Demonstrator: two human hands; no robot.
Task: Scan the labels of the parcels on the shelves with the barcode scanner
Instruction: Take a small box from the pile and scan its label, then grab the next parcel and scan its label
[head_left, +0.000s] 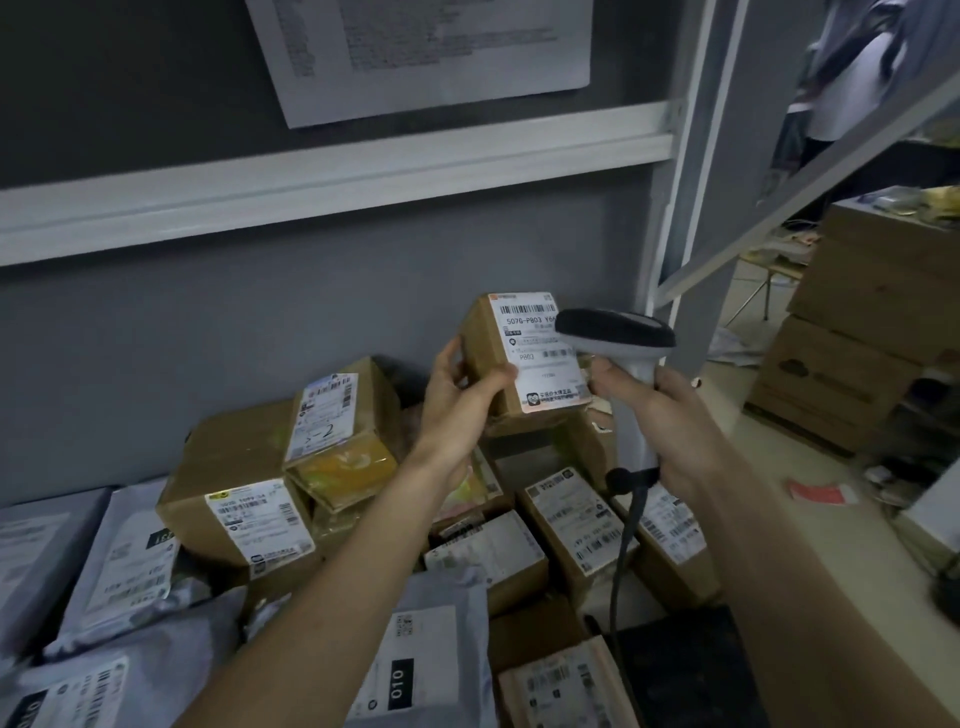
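Lifted above the shelf's pile, the small brown cardboard parcel (498, 358), seemingly light and stiff, sits pinched at its edge in the left hand (457, 400), while the right hand (670, 415) grips the grey corded barcode scanner (623, 358) beside its label.

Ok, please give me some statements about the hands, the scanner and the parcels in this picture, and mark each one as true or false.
1. The left hand holds a small cardboard box up above the pile. True.
2. The right hand grips the barcode scanner by its handle. True.
3. The label on the held box faces away from the camera. False: it faces the camera, and its barcode is visible.
4. The scanner is cordless. False: a dark cable hangs from the bottom of its handle.
5. Only cardboard boxes lie in the pile. False: grey mailer bags lie there too.
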